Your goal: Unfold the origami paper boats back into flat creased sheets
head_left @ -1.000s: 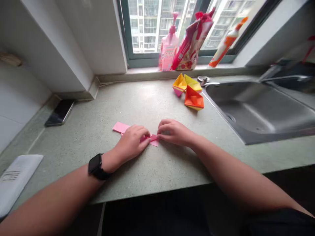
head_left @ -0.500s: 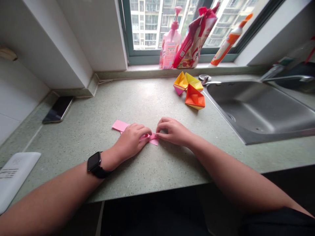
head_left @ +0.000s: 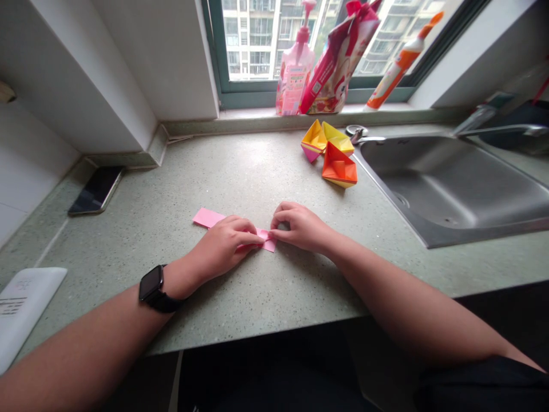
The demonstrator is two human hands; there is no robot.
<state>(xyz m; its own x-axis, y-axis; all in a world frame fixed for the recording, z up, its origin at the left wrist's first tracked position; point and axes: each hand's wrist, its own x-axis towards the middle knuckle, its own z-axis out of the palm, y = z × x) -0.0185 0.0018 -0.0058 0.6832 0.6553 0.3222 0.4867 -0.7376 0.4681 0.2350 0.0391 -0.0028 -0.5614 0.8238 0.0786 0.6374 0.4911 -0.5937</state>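
Observation:
A narrow strip of folded pink paper (head_left: 207,218) lies on the green speckled countertop (head_left: 257,286). My left hand (head_left: 225,246), with a black watch on its wrist, rests on the strip's middle with its fingers curled and pressing down. My right hand (head_left: 300,226) pinches the strip's right end between thumb and fingertips. The part of the paper under my left hand is hidden.
Folded paper shapes in yellow (head_left: 319,137) and orange (head_left: 339,166) sit by the steel sink (head_left: 450,189). A phone (head_left: 95,190) lies at the left, a white device (head_left: 21,303) near the front left. A pink pump bottle (head_left: 295,74), a red pouch (head_left: 334,63) and an orange bottle (head_left: 397,68) stand on the sill.
Both hands stay on the pink paper with only small finger shifts at its right end. The view has tilted slightly.

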